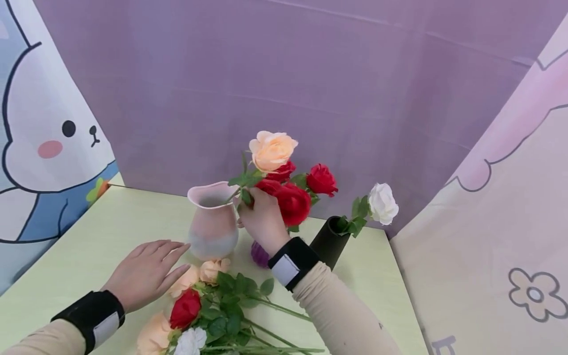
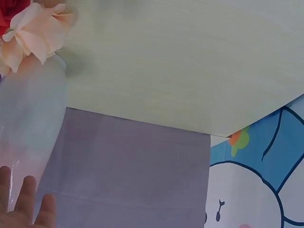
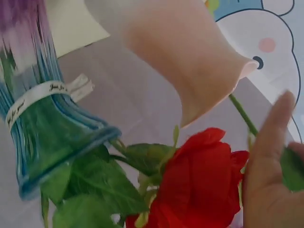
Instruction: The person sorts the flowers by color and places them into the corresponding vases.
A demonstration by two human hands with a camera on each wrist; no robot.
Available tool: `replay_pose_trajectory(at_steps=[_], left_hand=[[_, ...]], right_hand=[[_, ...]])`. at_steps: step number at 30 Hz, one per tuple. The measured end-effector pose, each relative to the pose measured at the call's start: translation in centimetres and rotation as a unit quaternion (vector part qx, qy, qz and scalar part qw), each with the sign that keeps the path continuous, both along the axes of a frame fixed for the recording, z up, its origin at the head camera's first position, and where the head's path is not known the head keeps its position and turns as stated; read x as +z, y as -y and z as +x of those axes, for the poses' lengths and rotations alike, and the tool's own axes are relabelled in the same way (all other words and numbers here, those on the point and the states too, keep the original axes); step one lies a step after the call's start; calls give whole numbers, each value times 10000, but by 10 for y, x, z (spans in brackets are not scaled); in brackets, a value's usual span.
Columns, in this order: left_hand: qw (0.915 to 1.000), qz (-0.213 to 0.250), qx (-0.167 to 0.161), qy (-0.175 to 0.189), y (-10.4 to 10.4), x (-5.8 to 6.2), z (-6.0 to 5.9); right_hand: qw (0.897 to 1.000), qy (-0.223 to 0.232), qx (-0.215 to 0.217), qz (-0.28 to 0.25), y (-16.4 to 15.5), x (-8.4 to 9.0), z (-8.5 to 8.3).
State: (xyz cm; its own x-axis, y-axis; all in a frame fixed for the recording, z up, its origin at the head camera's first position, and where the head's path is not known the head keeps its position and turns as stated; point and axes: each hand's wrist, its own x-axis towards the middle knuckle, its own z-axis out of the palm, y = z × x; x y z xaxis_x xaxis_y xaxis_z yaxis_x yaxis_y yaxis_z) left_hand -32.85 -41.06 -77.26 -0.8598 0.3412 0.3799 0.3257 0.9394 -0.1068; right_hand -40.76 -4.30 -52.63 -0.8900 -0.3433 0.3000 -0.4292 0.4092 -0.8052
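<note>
My right hand (image 1: 263, 217) pinches the stem of a peach rose (image 1: 272, 151) above the mouth of a pink-and-blue ceramic vase (image 1: 214, 224). In the right wrist view the green stem (image 3: 243, 114) runs into that vase's mouth; its lower end is hidden inside. My left hand (image 1: 148, 271) is held with fingers extended beside the vase's lower left side, above the loose flowers. Its fingertips (image 2: 28, 190) show before the vase in the left wrist view; whether they touch it I cannot tell. Red roses (image 1: 293, 203) stand in a purple-blue glass vase (image 3: 35, 118) behind my right hand.
A black vase (image 1: 330, 241) holding a white rose (image 1: 383, 203) leans in view right of my right wrist. Loose peach, red and white roses (image 1: 185, 309) with long stems lie at the table's front. A purple cloth (image 1: 310, 88) hangs behind the table (image 1: 106, 222).
</note>
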Motion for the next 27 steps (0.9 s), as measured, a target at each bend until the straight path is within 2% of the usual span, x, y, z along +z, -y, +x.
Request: replay_pose_trajectory(at_steps=[12, 19, 22, 27], left_hand=[[10000, -16, -23, -66, 0, -6, 0], [10000, -58, 30, -21, -5, -9, 3], [10000, -49, 48, 4, -6, -5, 5], [10000, -33, 55, -1, -4, 0, 8]], right_hand=[[9951, 594, 464, -633, -2, -11, 3], [9903, 482, 693, -1103, -9, -15, 11], [9901, 360, 788, -1100, -13, -16, 18], [9938, 53, 765, -801, -22, -22, 33]])
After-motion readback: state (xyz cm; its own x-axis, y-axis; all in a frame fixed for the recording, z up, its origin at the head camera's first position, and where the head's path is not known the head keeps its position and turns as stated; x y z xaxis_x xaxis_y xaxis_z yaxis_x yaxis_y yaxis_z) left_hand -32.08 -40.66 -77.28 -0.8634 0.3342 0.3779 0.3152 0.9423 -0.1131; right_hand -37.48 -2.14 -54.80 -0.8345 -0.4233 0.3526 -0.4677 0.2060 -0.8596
